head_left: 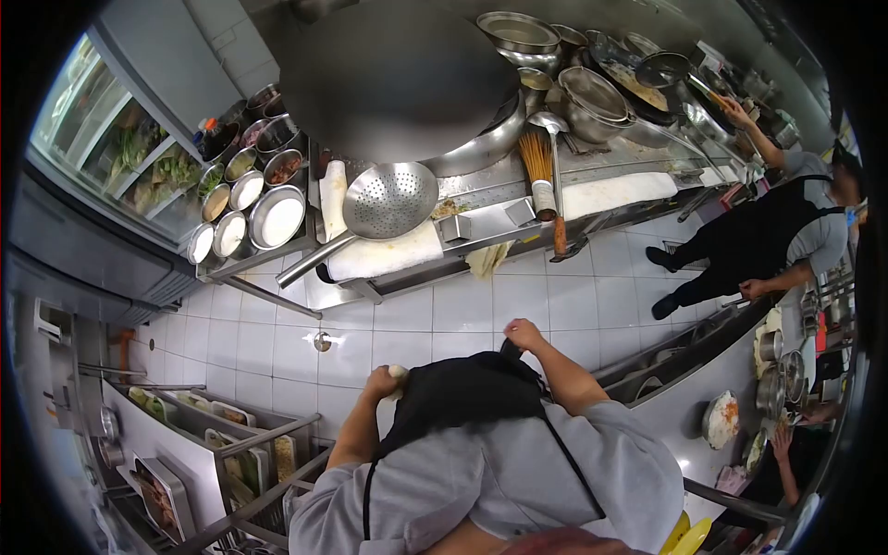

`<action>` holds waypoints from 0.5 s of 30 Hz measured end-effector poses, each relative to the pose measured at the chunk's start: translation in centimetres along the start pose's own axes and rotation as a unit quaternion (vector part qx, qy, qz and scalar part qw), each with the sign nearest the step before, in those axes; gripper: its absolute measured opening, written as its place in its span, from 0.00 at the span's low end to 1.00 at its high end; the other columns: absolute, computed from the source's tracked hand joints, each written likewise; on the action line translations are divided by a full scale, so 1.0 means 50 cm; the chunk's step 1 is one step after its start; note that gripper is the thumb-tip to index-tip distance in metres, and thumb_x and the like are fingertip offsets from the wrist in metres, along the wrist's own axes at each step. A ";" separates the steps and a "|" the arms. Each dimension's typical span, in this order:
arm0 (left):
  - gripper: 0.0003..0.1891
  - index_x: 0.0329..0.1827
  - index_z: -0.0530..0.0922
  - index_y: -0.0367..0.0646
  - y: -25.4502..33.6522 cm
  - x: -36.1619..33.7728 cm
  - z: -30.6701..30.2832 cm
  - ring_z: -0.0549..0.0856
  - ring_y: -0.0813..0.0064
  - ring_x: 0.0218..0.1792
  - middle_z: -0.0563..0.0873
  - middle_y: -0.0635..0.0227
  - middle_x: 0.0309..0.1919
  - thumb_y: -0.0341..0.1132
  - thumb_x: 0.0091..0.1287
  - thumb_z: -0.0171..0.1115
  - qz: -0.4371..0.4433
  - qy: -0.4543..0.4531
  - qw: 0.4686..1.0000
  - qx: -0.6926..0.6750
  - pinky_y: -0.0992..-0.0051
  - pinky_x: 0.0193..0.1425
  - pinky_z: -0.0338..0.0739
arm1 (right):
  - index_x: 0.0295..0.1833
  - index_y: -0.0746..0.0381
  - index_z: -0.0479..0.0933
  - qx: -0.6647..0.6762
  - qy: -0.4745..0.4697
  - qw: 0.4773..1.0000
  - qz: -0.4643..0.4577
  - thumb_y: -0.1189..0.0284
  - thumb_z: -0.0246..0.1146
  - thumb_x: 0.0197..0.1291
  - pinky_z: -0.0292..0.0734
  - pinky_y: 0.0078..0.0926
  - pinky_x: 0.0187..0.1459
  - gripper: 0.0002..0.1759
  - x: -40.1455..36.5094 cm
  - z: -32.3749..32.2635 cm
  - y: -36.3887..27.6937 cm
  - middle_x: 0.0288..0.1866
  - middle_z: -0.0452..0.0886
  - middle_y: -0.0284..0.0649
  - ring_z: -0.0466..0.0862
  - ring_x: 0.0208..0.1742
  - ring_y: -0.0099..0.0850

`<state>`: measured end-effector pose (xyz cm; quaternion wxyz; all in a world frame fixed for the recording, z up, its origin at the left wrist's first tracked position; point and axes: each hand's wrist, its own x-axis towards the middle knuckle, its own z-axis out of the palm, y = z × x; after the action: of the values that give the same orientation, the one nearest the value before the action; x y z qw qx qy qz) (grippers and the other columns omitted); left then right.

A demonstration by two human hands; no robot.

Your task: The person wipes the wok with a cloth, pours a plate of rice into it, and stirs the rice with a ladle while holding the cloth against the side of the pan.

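A black apron (467,393) lies bunched over the grey shirt (499,481), with both hands at its upper edge. The left hand (382,381) is curled shut around one pale lump (398,371). The right hand (524,334) is a closed fist pinching the apron's top. Past the tiled floor (462,305), the desk (601,159) carries one wok (398,74), one perforated skimmer (389,199), one bamboo brush (536,159) and a front row of three steel bowls (277,217).

Ahead of my left hand (384,380) and right hand (524,333) the tiled floor (555,305) lies open; beyond, the counter (483,218) is crowded by skimmer (389,199), wok (398,79), bowls (592,92)
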<state>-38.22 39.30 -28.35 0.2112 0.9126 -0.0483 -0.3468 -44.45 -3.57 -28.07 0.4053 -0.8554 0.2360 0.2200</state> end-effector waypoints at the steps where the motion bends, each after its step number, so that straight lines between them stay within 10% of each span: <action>1: 0.33 0.48 0.81 0.34 -0.006 -0.008 0.003 0.84 0.48 0.50 0.85 0.45 0.45 0.55 0.48 0.72 -0.006 0.002 1.000 0.007 0.56 0.54 0.78 | 0.48 0.60 0.83 0.006 -0.032 0.999 -0.006 0.57 0.60 0.59 0.82 0.34 0.27 0.20 -0.009 0.003 -0.030 0.39 0.86 0.47 0.87 0.28 0.37; 6: 0.34 0.45 0.82 0.33 -0.070 -0.070 0.014 0.84 0.49 0.50 0.86 0.45 0.45 0.55 0.46 0.74 -0.067 -0.024 0.997 -0.012 0.57 0.53 0.78 | 0.49 0.61 0.82 -0.113 -0.207 0.950 -0.203 0.52 0.60 0.57 0.80 0.38 0.44 0.25 0.041 0.070 0.013 0.47 0.86 0.47 0.86 0.45 0.41; 9: 0.36 0.49 0.79 0.32 -0.075 -0.101 0.018 0.84 0.50 0.51 0.85 0.46 0.47 0.55 0.44 0.75 -0.121 -0.003 0.992 -0.027 0.59 0.55 0.78 | 0.46 0.62 0.83 -0.308 -0.308 0.874 -0.215 0.51 0.57 0.56 0.77 0.41 0.49 0.26 0.045 0.092 0.066 0.49 0.83 0.51 0.83 0.50 0.50; 15: 0.41 0.54 0.76 0.33 -0.134 -0.126 0.072 0.84 0.50 0.52 0.84 0.48 0.52 0.57 0.44 0.74 -0.178 0.068 0.977 -0.095 0.61 0.56 0.78 | 0.47 0.57 0.83 -0.159 -0.279 0.941 -0.103 0.51 0.61 0.53 0.79 0.41 0.46 0.24 0.018 0.052 0.103 0.49 0.84 0.51 0.85 0.48 0.47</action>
<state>-45.70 45.56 -29.70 0.2349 0.9037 0.1631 -0.3188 -47.20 -4.59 -33.10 0.3339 -0.8326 -0.0140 0.4417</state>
